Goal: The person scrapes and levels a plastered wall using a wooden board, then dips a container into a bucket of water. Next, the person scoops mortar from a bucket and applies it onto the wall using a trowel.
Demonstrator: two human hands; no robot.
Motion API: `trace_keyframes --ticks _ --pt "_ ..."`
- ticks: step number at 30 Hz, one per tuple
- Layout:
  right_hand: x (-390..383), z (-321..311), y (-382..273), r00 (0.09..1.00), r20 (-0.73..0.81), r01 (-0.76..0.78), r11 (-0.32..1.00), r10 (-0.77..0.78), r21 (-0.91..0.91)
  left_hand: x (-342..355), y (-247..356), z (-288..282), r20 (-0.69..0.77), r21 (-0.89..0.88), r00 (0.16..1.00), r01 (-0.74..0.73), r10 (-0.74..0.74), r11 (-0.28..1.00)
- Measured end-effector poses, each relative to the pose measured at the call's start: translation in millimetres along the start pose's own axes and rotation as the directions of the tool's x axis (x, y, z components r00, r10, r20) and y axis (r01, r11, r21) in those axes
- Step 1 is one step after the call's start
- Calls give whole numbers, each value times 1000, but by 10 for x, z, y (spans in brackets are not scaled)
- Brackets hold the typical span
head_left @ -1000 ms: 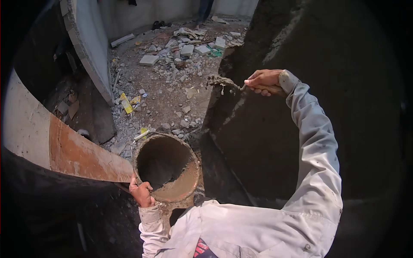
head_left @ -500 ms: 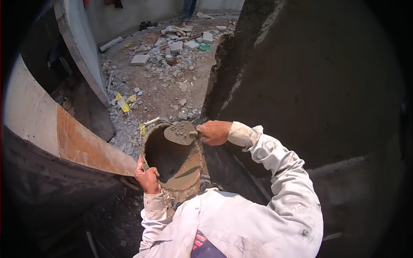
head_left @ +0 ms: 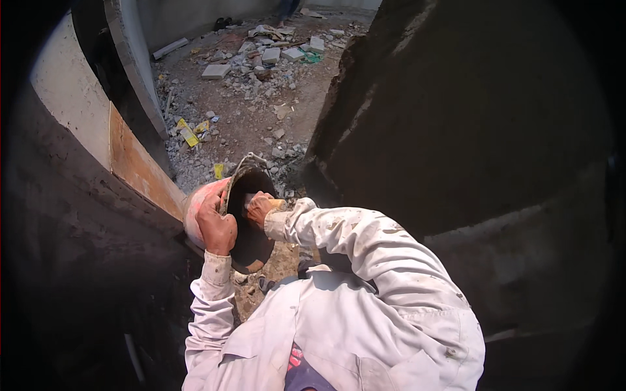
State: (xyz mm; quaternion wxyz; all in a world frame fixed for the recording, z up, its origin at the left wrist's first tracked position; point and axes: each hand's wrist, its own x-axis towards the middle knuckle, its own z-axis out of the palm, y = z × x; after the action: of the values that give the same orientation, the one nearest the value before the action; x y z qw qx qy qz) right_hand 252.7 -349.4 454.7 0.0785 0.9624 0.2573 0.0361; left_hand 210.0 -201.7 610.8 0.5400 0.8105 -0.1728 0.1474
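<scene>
A reddish bucket [head_left: 197,212] is tipped on its side in front of me, its mortar-crusted mouth facing right. My left hand [head_left: 216,225] is closed on the rim, fingers on the outer wall near the top edge. Inside the mouth, my right hand [head_left: 259,207] is closed round a trowel, whose pale yellowish handle end [head_left: 278,204] shows beside the wrist. The blade is hidden in the bucket's dark interior. A wire bail [head_left: 251,156] stands up at the far side of the rim.
A dark, freshly coated wall [head_left: 469,130] rises close on my right. To the left runs a low wall with an orange-brown panel [head_left: 140,163]. Ahead, rubble and pale blocks [head_left: 270,55] cover the ground, with yellow wrappers [head_left: 188,132] nearer. Another person's legs [head_left: 287,10] stand far back.
The bucket has tipped from mouth-up onto its side and shifted left, with my left hand still on its rim. My right hand has moved left with the trowel, into the mouth.
</scene>
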Motion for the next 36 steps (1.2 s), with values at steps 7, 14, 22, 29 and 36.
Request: trace_keyframes --ticks 7,14,22,29,36 --pt "-642 -298 -348 939 337 -161 792 -61 589 -181 -69 94 14 -146 999 40 -38 989" --pt "-939 -1193 302 962 274 -220 566 -11 795 -239 -401 -79 -89 -419 922 309 -377 854" --pt "-733 -2234 1447 988 114 -11 683 -106 731 25 -455 6 -124 -682 786 376 -606 627" --pt "-668 -3565 2451 949 -219 311 796 -228 518 328 -394 279 -210 -626 799 332 -563 706" --pt "-808 -3614 4304 971 -85 88 4 -224 996 532 -416 580 -259 -584 790 331 -556 742"
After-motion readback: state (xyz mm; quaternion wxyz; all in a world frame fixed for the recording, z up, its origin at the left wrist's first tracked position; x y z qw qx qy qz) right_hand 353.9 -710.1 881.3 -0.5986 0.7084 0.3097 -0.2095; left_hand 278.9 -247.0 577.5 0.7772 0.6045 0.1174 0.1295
